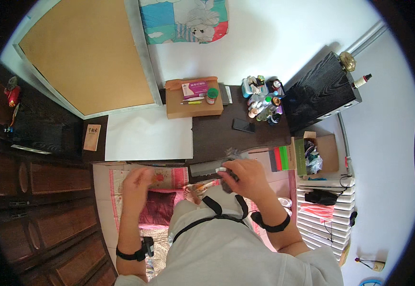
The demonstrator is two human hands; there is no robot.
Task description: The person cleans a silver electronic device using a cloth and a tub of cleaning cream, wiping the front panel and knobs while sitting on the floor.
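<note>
My right hand (246, 177) is closed on a dark grey, crumpled, fuzzy-looking bundle (229, 183) in front of the desk's near edge. Parts of the bundle stick out above and below the fingers, and its kind is not clear. A small whitish piece shows at the fingertips. My left hand (138, 185) is raised in front of the large white sheet (148, 136), apart from it. Motion blurs its fingers, and I see nothing plainly held. Black bands circle both wrists.
On the dark desk (212, 138) stand a cardboard box (194, 110) with a green-lidded jar (212, 96), a black phone (243, 125) and several bottles (267, 107). A black speaker-like cabinet (319, 90) is at right, above an open carton (326, 152). A stool with a dark red cushion (157, 208) is below.
</note>
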